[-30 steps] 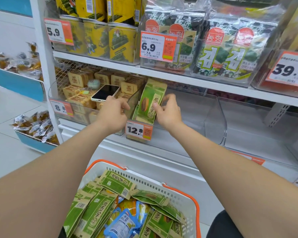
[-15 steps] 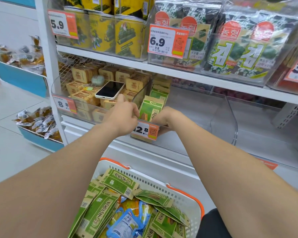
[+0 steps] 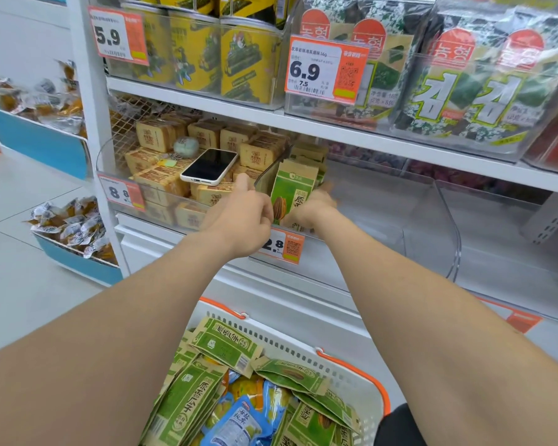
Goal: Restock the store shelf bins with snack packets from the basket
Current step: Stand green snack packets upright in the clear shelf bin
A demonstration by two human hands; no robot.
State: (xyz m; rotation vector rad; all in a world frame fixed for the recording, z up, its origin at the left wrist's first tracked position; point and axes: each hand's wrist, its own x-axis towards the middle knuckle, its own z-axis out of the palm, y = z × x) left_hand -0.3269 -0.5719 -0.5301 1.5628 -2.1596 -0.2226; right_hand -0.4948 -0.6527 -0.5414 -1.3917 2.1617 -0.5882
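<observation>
A green and tan snack packet (image 3: 291, 191) stands upright at the front left of a clear shelf bin (image 3: 445, 220), with more of the same packets (image 3: 310, 154) lined up behind it. My left hand (image 3: 243, 220) is curled against its left edge and my right hand (image 3: 313, 211), blurred, grips its lower right side. Below, a white basket (image 3: 303, 353) with orange handles holds several more green packets (image 3: 203, 391) and a blue pouch (image 3: 236, 424).
A phone (image 3: 210, 165) lies on tan packets (image 3: 161, 180) in the bin to the left. An orange price tag (image 3: 284, 246) hangs on the bin front under my hands. Seaweed packs (image 3: 464, 88) fill the shelf above. Another clear bin (image 3: 512, 259) stands to the right.
Both hands have brought the green packets down and forward to the bin's front left corner. The packet now stands upright between them.
</observation>
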